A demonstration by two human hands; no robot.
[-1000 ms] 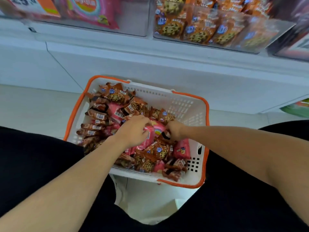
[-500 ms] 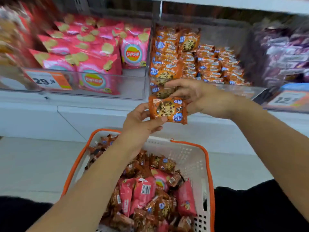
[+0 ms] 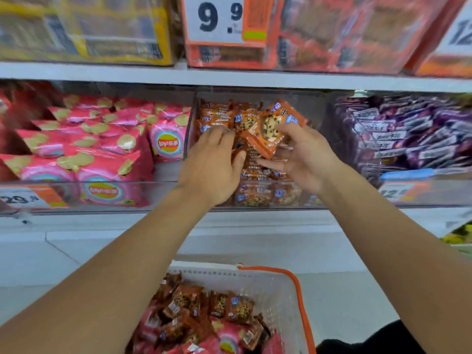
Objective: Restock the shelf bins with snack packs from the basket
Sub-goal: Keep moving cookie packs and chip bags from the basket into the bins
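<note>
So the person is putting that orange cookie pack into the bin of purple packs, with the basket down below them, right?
Not quite. The head view shows the right hand holding the orange cookie pack at the middle bin, which already holds matching orange cookie packs; the purple packs are in the next bin to the right. The basket is indeed below.

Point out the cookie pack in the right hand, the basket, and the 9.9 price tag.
cookie pack (image 3: 271,129), head view, on its printed cookie.
basket (image 3: 297,283), head view, on its orange rim.
9.9 price tag (image 3: 214,17), head view, on its white face.
</note>
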